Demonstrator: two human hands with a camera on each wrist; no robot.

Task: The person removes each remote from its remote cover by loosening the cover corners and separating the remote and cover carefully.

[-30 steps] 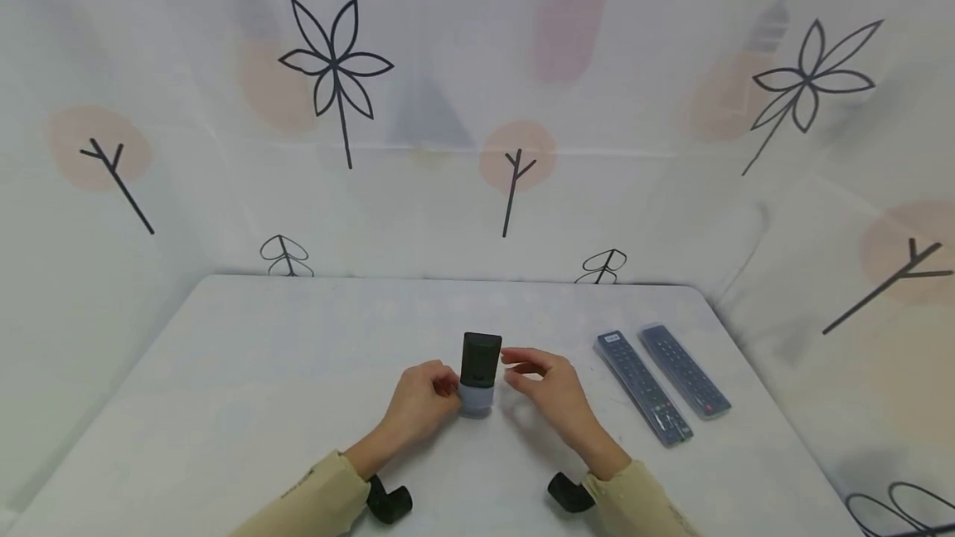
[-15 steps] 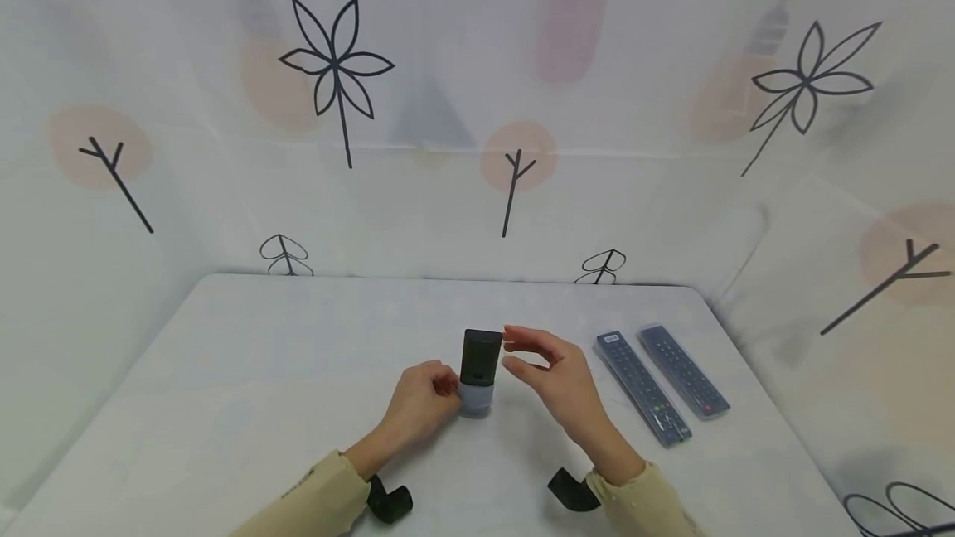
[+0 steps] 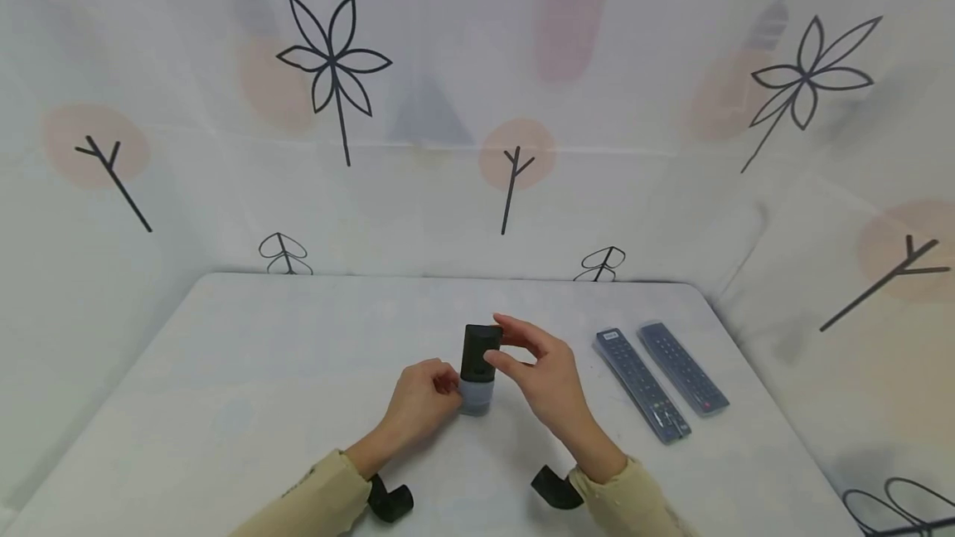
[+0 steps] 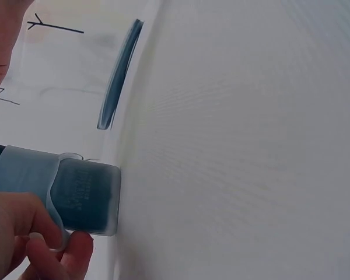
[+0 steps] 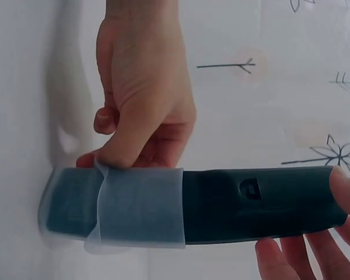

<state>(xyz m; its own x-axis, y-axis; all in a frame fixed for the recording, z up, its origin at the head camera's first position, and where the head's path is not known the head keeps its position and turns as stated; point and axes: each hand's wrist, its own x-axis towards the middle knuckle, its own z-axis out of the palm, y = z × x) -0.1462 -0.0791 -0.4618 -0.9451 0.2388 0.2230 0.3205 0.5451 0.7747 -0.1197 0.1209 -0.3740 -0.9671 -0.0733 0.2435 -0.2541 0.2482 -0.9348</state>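
Note:
A dark remote control (image 3: 476,352) stands upright on the white table, its back with a small latch facing me. Around its lower part sits a translucent sleeve (image 5: 141,207), folded over on itself in the right wrist view. My left hand (image 3: 420,398) pinches the folded edge of the sleeve at the left side, thumb against finger. At the top end my right hand (image 3: 548,375) holds the bare remote, the thumb on its back and the other fingers along its far side. In the left wrist view the covered bottom end (image 4: 84,195) shows near the table.
Two more remote controls in clear covers, a nearer one (image 3: 643,385) and a farther one (image 3: 683,368), lie side by side at the right. A patterned cloth (image 3: 418,214) hangs behind the table (image 3: 283,355). Black wrist-worn pieces (image 3: 391,504) sit below both hands.
My right hand has risen from beside the remote and moved left onto its top end, where the thumb now touches the back. The left hand keeps its place.

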